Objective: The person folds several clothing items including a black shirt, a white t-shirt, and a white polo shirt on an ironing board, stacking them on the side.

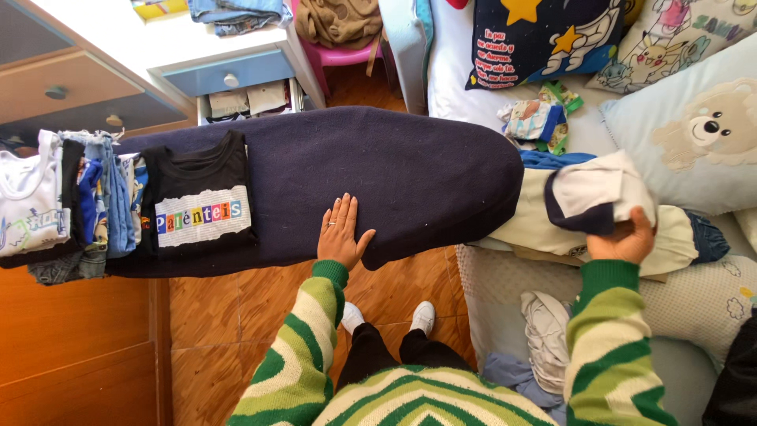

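Note:
My left hand (341, 233) rests flat, fingers apart, on the near edge of a dark navy ironing board (394, 170). My right hand (627, 241) grips a white and navy garment (595, 193), lifted over a pile of clothes (544, 229) on the bed at the right. A folded black T-shirt with a white printed panel (199, 197) lies on the board's left part. Beside it stands a row of folded clothes (71, 201) in white, blue and denim.
A bed (694, 300) at the right holds cartoon pillows (694, 126), small folded items (540, 118) and loose clothes (544, 331). A wooden dresser (71, 87) and a blue-drawer stand (229, 79) sit behind the board. A pink chair (347, 55) carries brown cloth. The floor is brown tile (236, 315).

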